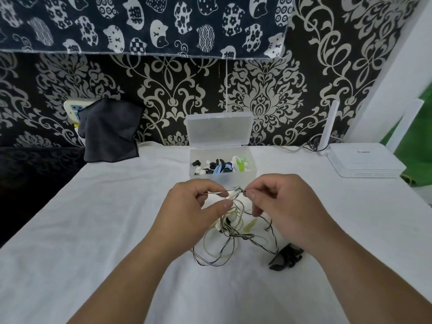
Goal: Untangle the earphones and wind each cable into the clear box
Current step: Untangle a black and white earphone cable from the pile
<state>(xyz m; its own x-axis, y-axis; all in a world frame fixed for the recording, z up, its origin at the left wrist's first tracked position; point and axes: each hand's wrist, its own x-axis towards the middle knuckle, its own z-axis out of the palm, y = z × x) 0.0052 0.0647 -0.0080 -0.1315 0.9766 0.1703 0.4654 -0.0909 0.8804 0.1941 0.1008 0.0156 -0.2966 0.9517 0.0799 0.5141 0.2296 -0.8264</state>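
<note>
Earphones (233, 230) lie in a tangle of thin black and pale yellowish cables at the middle of the white-covered table (93, 230), partly lifted. The top of the tangle is held up between both hands, and the lower loops spread loose on the cloth beneath them.

The left hand (194, 206) pinches a strand between thumb and curled fingers. The right hand (285, 206) pinches the same knot from the other side with thumb and forefinger. The two grips sit close together, with a small white piece of the earphones stretched between them.

Just behind the hands stands the clear box (253, 160), its lid (219, 129) open and propped upright against the wall. Inside lie wound cables (219, 166) in black, white, blue and green.

A small black bundle (286, 257) rests on the cloth just beside the right wrist, touching the tangle's outer loops; what it is I cannot tell.

A dark cloth (109, 132) hangs at the table's far left edge, and a white router (364, 162) sits at the far right.
</note>
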